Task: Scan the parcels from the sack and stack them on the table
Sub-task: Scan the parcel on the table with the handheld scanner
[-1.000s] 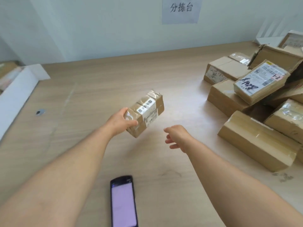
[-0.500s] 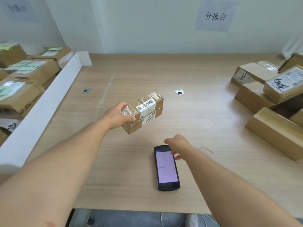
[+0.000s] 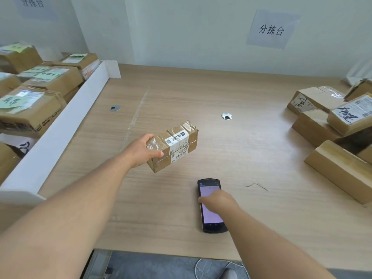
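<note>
Your left hand (image 3: 144, 151) grips parcel (image 3: 175, 144) by near end, over table (image 3: 251, 158) centre; long axis runs away-right. Scanner (image 3: 211, 216) lies flat, near-right of parcel. Your right hand (image 3: 218, 200) covers it; fingers hidden, grasp cannot be told.

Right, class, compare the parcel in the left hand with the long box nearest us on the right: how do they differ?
The held parcel is gripped by the left hand; the long box lies on the table. The held parcel carries white barcode labels and shiny tape; the long box shows plain faces. Both are brown cardboard.
</note>
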Available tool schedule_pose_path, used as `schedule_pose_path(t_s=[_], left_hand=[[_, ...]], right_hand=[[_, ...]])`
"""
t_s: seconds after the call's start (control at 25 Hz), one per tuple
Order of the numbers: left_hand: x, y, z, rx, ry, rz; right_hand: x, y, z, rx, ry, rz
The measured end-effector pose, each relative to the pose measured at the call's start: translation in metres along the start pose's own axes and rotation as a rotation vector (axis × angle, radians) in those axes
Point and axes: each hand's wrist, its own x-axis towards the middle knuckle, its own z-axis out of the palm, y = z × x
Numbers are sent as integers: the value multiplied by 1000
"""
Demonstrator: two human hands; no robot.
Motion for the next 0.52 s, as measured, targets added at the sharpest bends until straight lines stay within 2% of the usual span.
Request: schedule_pose_path(t_s=[0.2, 0.4, 0.52], left_hand=[[0, -4, -5, 2, 10, -4], [0, -7, -4, 8, 17, -10], [0, -6, -3, 6, 25, -10]], right_hand=[[-2, -2, 20, -95, 152, 85], [-16, -10, 19, -201, 364, -157], [-30, -18, 22, -231, 360, -303]])
